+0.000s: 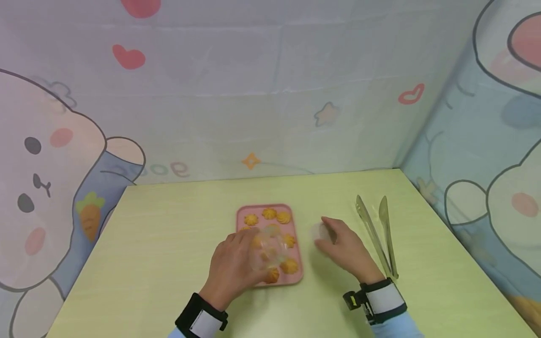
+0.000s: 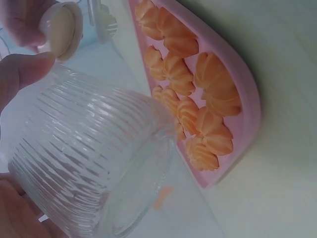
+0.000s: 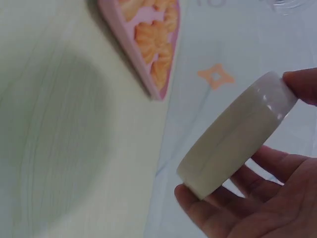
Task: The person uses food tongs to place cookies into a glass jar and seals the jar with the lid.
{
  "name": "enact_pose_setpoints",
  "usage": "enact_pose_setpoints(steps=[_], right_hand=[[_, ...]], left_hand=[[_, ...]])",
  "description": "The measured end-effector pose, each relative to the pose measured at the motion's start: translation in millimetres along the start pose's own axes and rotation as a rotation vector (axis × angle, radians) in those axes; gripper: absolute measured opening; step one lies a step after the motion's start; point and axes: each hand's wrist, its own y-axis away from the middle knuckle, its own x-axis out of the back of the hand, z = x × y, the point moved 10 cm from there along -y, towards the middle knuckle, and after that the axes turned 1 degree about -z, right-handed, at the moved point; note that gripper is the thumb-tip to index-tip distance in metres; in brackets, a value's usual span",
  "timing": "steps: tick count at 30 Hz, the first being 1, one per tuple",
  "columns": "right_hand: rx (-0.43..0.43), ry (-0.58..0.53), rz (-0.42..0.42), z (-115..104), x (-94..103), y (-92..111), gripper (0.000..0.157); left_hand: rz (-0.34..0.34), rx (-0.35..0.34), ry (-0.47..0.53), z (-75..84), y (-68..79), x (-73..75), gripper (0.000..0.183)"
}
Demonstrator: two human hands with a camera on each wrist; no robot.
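Note:
My left hand holds a clear ribbed glass jar tilted over the pink tray, fingers and thumb around its sides. The jar looks empty in the left wrist view. On the tray lie several golden swirled cookies, some of them covered by the jar and hand in the head view. To the right of the tray, my right hand grips a whitish round lid by its edge, thumb on one side and fingers on the other. The lid is held up on its side, apart from the jar.
A pair of metal tongs lies on the light yellow table, right of my right hand, its tips pointing to the back. Printed cloth walls stand behind the table and along its right side.

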Motion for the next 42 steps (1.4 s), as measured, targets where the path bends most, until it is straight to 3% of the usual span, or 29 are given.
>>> enact_pose_setpoints(steps=[8, 15, 22, 27, 35, 42], right_hand=[[-0.007, 0.307, 0.013, 23.2, -2.8, -10.6, 0.060], [-0.017, 0.482, -0.033, 40.8, -14.5, -12.0, 0.057], [-0.105, 0.504, -0.080, 54.3, -19.7, -10.7, 0.049], [-0.117, 0.514, -0.092, 65.9, -25.9, -10.6, 0.042], [-0.136, 0.472, -0.112, 76.7, -30.7, -9.5, 0.064], [-0.082, 0.463, -0.049, 61.9, -20.0, -7.9, 0.074]], left_hand=[[0.034, 0.007, -0.010, -4.2, -0.1, 6.1, 0.089], [0.044, 0.036, -0.013, -13.0, -0.1, 9.4, 0.088], [0.089, 0.079, 0.033, -26.2, 0.0, 17.8, 0.080], [0.109, 0.130, 0.072, -40.1, 1.1, 23.8, 0.080], [0.156, 0.219, 0.164, -64.4, 3.6, 33.4, 0.081], [0.164, 0.310, 0.232, -87.1, 7.4, 33.0, 0.085]])
